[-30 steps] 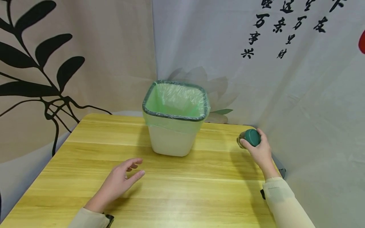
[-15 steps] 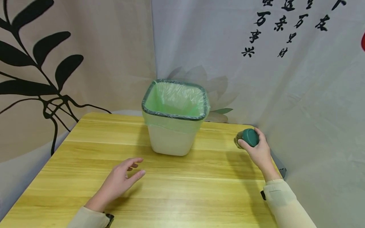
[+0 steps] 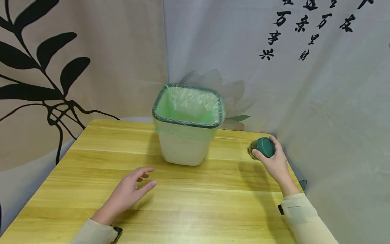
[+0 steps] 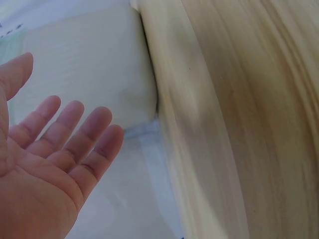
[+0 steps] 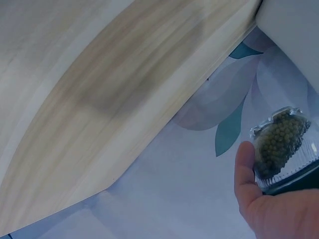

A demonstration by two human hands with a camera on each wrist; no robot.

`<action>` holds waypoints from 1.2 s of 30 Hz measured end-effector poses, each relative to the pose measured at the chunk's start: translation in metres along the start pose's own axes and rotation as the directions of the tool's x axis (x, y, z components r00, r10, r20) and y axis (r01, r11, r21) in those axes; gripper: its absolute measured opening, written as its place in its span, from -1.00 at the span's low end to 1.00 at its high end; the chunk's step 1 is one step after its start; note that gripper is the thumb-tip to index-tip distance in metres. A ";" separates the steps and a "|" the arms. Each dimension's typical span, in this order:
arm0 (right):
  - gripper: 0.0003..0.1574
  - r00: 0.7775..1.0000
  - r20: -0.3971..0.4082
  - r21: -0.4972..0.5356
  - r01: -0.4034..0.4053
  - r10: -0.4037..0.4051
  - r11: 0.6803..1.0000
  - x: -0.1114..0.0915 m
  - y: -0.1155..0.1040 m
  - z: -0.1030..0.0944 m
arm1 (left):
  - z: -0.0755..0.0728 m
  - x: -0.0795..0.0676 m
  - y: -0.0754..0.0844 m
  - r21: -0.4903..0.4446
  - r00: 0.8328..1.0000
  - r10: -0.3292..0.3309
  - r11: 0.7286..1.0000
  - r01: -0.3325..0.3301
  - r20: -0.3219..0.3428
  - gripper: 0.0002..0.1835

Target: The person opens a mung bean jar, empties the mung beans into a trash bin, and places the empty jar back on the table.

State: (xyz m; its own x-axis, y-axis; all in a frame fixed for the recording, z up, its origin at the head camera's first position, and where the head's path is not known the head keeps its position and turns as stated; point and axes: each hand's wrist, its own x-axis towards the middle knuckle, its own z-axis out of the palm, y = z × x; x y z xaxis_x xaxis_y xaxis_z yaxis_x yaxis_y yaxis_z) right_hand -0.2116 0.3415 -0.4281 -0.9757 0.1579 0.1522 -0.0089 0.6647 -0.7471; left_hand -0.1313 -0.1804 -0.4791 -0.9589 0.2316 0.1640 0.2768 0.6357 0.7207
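Right hand (image 3: 278, 165) clamps a tilted, clear jar (image 3: 265, 147) with a round green lid above the right side of the yellow wooden bench (image 3: 213, 206).
Head view: the left hand (image 3: 129, 189) hovers loosely, thumb and fingers apart, before the cream, green-lined bin (image 3: 182, 151). Left wrist view: its palm shows, fingers slightly bent. Right wrist view: one digit presses the jar, small greenish balls (image 5: 281, 139) inside.

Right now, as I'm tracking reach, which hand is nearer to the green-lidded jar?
Right: the right hand grips the green-lidded jar above the wooden table. The left hand is well apart from it, off to the left, holding nothing.
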 end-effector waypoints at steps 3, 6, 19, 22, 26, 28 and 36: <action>0.29 1.000 -0.002 0.008 0.022 -0.022 1.000 -0.001 -0.003 0.000 | -0.001 0.000 0.001 -0.007 1.000 0.004 1.000 -0.004 0.001 -0.44; 0.26 0.999 -0.008 0.024 0.043 -0.043 0.999 -0.002 -0.005 0.001 | 0.000 0.001 0.003 -0.011 1.000 0.017 1.000 -0.017 -0.007 -0.44; 0.26 0.999 0.009 0.052 0.037 -0.038 0.998 -0.012 -0.021 0.011 | 0.005 0.003 0.006 -0.028 0.999 0.040 0.999 -0.040 -0.009 -0.36; 0.26 0.999 0.023 0.068 0.034 -0.036 0.997 -0.014 -0.026 0.013 | 0.007 0.003 0.008 -0.057 0.999 0.030 0.998 -0.031 -0.016 -0.32; 0.26 0.999 0.037 0.093 0.030 -0.033 0.995 -0.018 -0.032 0.014 | 0.011 0.006 0.013 -0.119 1.000 0.003 0.993 -0.004 -0.013 -0.25; 0.26 0.999 0.043 0.100 0.028 -0.033 0.995 -0.020 -0.035 0.014 | 0.013 0.007 0.016 -0.153 1.000 -0.011 0.988 0.011 -0.004 -0.21; 0.24 0.997 0.047 0.122 0.054 -0.060 0.991 -0.028 -0.042 0.017 | 0.022 0.011 0.026 -0.238 0.998 -0.045 0.970 0.055 0.046 -0.12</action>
State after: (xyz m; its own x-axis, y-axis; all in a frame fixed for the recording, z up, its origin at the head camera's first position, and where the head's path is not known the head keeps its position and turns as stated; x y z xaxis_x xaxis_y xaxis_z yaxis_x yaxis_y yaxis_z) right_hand -0.1875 0.2962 -0.4121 -0.9825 0.0835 0.1664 -0.0882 0.5778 -0.8114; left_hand -0.1333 -0.1447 -0.4731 -0.9665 0.2366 0.0999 0.2009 0.4543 0.8679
